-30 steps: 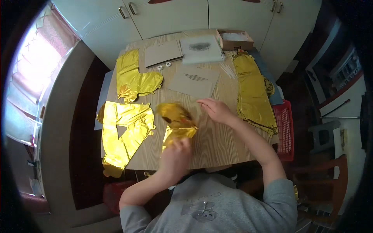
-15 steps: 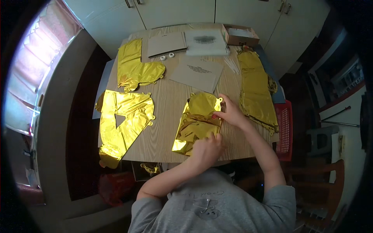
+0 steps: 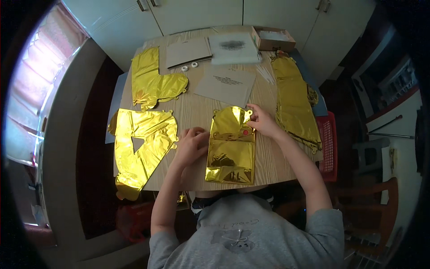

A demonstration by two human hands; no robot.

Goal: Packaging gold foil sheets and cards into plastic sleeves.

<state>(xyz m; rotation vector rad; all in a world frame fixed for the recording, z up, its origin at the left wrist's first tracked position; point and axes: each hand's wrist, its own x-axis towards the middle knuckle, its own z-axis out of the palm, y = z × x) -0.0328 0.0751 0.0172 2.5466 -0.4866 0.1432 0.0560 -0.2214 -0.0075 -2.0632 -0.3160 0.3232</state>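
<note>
A folded gold foil balloon (image 3: 233, 150) lies flat near the table's front edge, its lower part creased and shiny, with a small red spot by its right side. My right hand (image 3: 265, 123) pinches its upper right edge beside a small hanging tab. On the tabletop to the left rests my left hand (image 3: 192, 143), fingers loosely bent and apart, the inner side close against the balloon's left edge. Farther left is a flat gold foil balloon (image 3: 152, 127) with a triangular hole. Behind that one lies another gold foil balloon (image 3: 154, 83), bent in an L-like outline.
Stacked folded gold foil balloons (image 3: 293, 103) line the right side. Printed paper (image 3: 226, 85), grey cards (image 3: 188, 53), a clear packet (image 3: 235, 49), white tape rolls (image 3: 194, 65), white sticks (image 3: 266, 75) and an open box (image 3: 274, 39) stand farther back. A red basket (image 3: 328, 148) flanks the table.
My left hand has moved off the balloon's lower part to its left side. The balloon has straightened and lies flatter and narrower. My right hand stays at its upper right edge.
</note>
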